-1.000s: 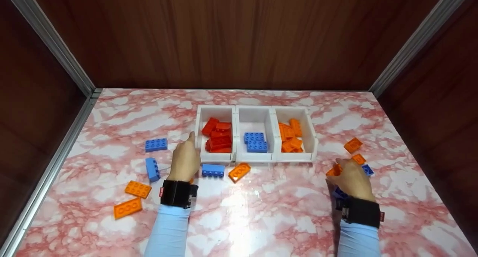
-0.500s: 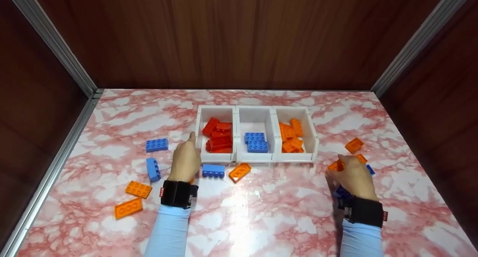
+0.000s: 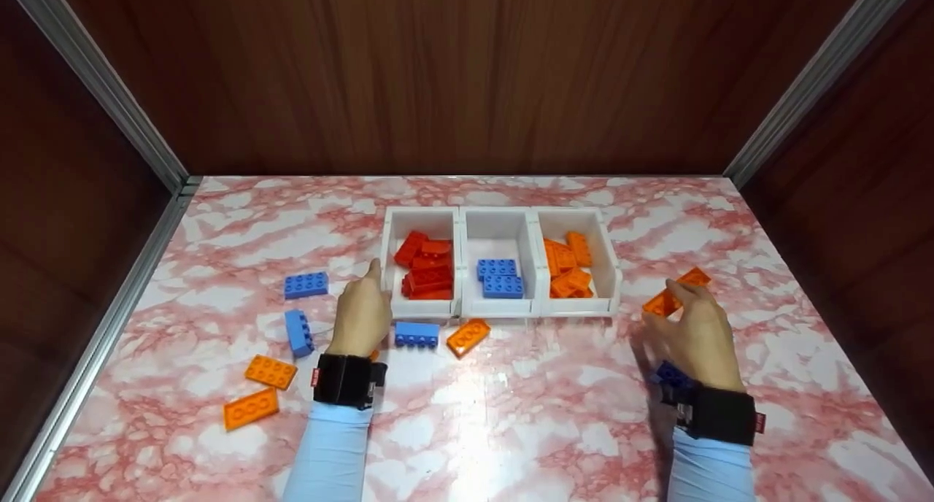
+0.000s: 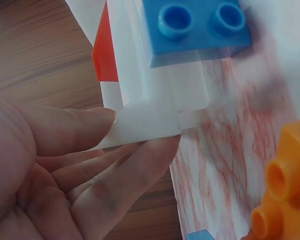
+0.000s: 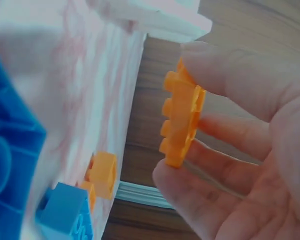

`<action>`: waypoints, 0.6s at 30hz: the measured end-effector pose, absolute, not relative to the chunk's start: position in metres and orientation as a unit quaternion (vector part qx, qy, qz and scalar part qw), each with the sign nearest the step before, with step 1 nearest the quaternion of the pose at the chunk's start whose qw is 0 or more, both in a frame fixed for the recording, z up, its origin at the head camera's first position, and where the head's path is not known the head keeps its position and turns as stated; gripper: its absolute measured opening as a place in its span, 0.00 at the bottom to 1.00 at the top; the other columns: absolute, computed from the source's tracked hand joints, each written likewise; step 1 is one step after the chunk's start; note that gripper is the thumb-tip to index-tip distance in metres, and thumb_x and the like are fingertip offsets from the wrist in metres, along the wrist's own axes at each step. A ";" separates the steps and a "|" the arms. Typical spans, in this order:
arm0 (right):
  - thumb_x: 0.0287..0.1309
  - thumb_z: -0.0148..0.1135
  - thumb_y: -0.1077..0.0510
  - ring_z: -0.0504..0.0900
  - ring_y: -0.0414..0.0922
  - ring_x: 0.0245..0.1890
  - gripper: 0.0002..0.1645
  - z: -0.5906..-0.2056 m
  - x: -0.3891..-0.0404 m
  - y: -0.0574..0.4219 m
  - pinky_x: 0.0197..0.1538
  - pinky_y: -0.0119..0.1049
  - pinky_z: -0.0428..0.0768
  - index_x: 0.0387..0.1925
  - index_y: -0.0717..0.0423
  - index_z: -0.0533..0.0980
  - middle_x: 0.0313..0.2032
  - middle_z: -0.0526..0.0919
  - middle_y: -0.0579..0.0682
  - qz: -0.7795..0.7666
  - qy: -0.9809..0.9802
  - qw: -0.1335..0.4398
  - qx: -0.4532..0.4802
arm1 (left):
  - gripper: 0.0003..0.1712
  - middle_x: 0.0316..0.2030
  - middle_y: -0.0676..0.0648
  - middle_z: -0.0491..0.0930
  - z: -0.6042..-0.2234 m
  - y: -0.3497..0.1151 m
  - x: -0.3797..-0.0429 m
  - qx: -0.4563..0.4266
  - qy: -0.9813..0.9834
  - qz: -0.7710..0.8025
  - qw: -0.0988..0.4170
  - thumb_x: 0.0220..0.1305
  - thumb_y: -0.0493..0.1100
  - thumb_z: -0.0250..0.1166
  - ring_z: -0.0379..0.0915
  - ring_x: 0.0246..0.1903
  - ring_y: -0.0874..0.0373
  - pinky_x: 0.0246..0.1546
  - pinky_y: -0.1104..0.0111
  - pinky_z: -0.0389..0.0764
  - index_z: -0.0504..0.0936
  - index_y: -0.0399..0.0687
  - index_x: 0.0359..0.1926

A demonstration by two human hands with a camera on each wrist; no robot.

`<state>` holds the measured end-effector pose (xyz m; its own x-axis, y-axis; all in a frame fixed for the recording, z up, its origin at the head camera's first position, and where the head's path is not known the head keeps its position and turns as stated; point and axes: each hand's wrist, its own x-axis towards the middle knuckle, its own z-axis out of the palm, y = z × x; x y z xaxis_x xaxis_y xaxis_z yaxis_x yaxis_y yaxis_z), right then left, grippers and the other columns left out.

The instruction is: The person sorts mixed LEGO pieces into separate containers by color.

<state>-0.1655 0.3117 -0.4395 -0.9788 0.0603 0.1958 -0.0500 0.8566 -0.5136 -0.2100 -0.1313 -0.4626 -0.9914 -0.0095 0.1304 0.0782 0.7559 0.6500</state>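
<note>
In the head view my left hand [image 3: 363, 316] is at the left wall of the white bin [image 3: 388, 268] that holds red bricks [image 3: 428, 272]. The left wrist view has its thumb and fingers pinching that bin's edge [image 4: 145, 122]. My right hand [image 3: 704, 334] holds an orange toy brick [image 3: 662, 303] by its ends, between thumb and fingertips; its studs face away from the palm in the right wrist view. Just beyond lies another orange brick [image 3: 695, 276]. A dark blue brick [image 3: 673, 375] lies by the right wrist.
The middle bin [image 3: 498, 228] contains blue bricks [image 3: 503, 286], the right bin [image 3: 615, 298] orange ones [image 3: 570, 279]. In front lie a blue brick [image 3: 417, 334] and an orange brick [image 3: 468, 337]. Several more, including a blue brick [image 3: 306, 284] and an orange brick [image 3: 251, 408], lie left.
My right hand has lifted the orange brick off the table and moved slightly away from me and to the right. The left hand stays at the bin.
</note>
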 end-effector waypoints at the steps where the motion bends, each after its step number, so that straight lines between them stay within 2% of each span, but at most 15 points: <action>1: 0.57 0.70 0.61 0.70 0.72 0.56 0.39 -0.439 -0.166 0.310 0.57 0.66 0.69 0.66 0.73 0.66 0.61 0.66 0.76 0.265 -0.958 0.110 0.002 | 0.33 0.40 0.29 0.83 -0.463 -0.132 -0.210 -0.018 -0.935 -0.349 0.061 0.68 0.31 0.60 0.82 0.32 0.40 0.36 0.53 0.82 0.61 0.27 0.71; 6: 0.56 0.72 0.61 0.68 0.70 0.59 0.39 -0.438 -0.169 0.303 0.59 0.66 0.67 0.66 0.71 0.67 0.63 0.67 0.73 0.257 -0.955 0.145 0.030 | 0.33 0.40 0.30 0.83 -0.463 -0.132 -0.210 -0.013 -0.934 -0.353 0.055 0.69 0.31 0.59 0.81 0.29 0.42 0.33 0.55 0.82 0.60 0.29 0.72; 12: 0.53 0.74 0.64 0.71 0.67 0.58 0.38 -0.436 -0.181 0.293 0.58 0.64 0.69 0.64 0.71 0.70 0.62 0.70 0.69 0.255 -0.947 0.180 0.083 | 0.33 0.41 0.30 0.83 -0.463 -0.132 -0.210 -0.013 -0.933 -0.357 0.054 0.69 0.31 0.59 0.81 0.30 0.43 0.33 0.55 0.82 0.60 0.29 0.72; 14: 0.52 0.74 0.64 0.71 0.66 0.59 0.38 -0.432 -0.187 0.289 0.59 0.63 0.69 0.64 0.71 0.70 0.62 0.70 0.69 0.252 -0.947 0.176 0.095 | 0.34 0.41 0.31 0.83 -0.463 -0.132 -0.210 -0.014 -0.932 -0.357 0.052 0.69 0.31 0.59 0.81 0.30 0.43 0.32 0.56 0.82 0.59 0.29 0.72; 18: 0.52 0.74 0.65 0.69 0.66 0.60 0.39 -0.422 -0.208 0.277 0.60 0.61 0.68 0.65 0.71 0.69 0.62 0.69 0.69 0.239 -0.953 0.133 0.133 | 0.34 0.40 0.31 0.83 -0.463 -0.133 -0.209 -0.013 -0.932 -0.359 0.051 0.69 0.31 0.59 0.80 0.27 0.44 0.29 0.57 0.81 0.59 0.30 0.72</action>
<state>-0.2083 0.2771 -0.4219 -0.9292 -0.1903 0.3168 -0.3173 0.8501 -0.4202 -0.2090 -0.1329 -0.4627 -0.9945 -0.0118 0.1040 0.0610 0.7423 0.6673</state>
